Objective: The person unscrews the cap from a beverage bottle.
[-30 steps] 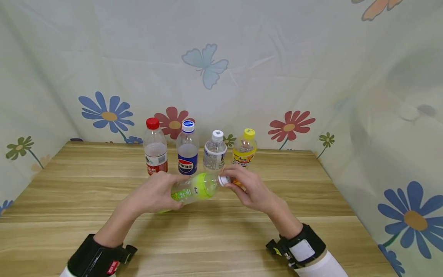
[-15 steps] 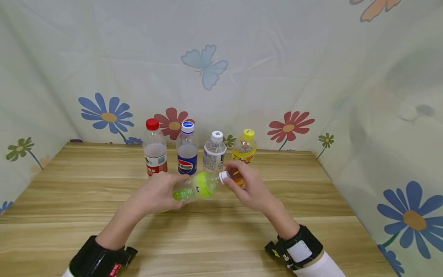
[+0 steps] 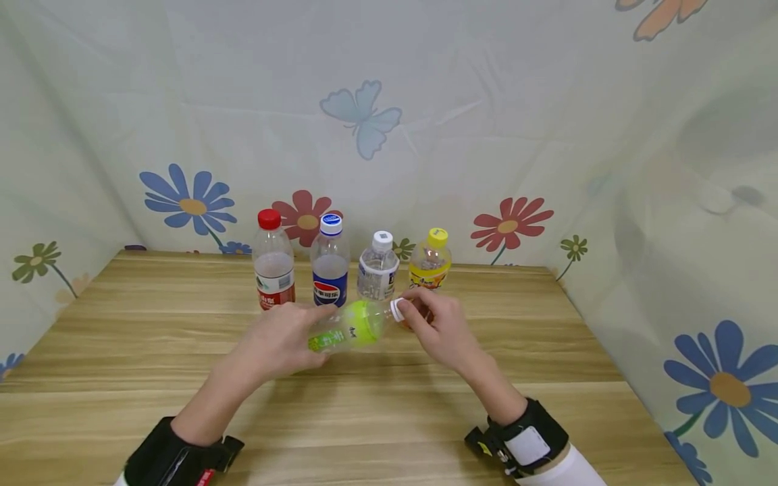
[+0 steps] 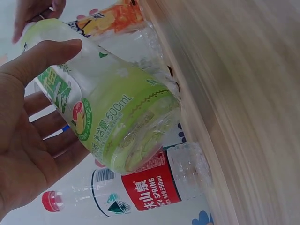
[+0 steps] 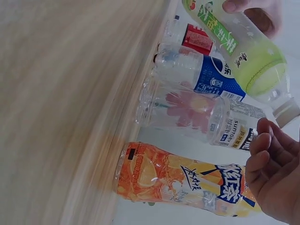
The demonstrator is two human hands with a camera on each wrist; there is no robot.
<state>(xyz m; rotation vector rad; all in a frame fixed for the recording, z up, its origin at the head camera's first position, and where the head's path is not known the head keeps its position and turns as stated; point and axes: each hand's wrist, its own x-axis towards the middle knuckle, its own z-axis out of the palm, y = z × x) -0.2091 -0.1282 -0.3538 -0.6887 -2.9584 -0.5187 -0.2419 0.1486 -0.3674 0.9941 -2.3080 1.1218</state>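
Note:
A green-labelled plastic drink bottle (image 3: 362, 322) lies tilted on its side above the table, its neck toward the right. My left hand (image 3: 276, 341) grips its lower body; in the left wrist view the thumb lies across the label and the fingers pass behind. At the neck is a white bottle cap (image 3: 396, 310), which my right hand (image 3: 444, 331) pinches between thumb and curled fingers. The right wrist view shows these fingers right at the cap (image 5: 287, 112). Behind the right hand stands a yellow-capped bottle (image 5: 183, 180) with an orange label, its lower part hidden in the head view.
Along the back of the wooden table (image 3: 152, 317) a row of upright bottles also includes a red-capped bottle (image 3: 275, 273), a blue-labelled Pepsi bottle (image 3: 330, 273) and a clear white-capped bottle (image 3: 378, 270). A flower-printed cloth (image 3: 474, 135) hangs behind and at the sides.
Both hands and the green-labelled bottle have shifted slightly right. The right thumb and fingers have changed position around the cap, turning over it. The standing bottles stay in place.

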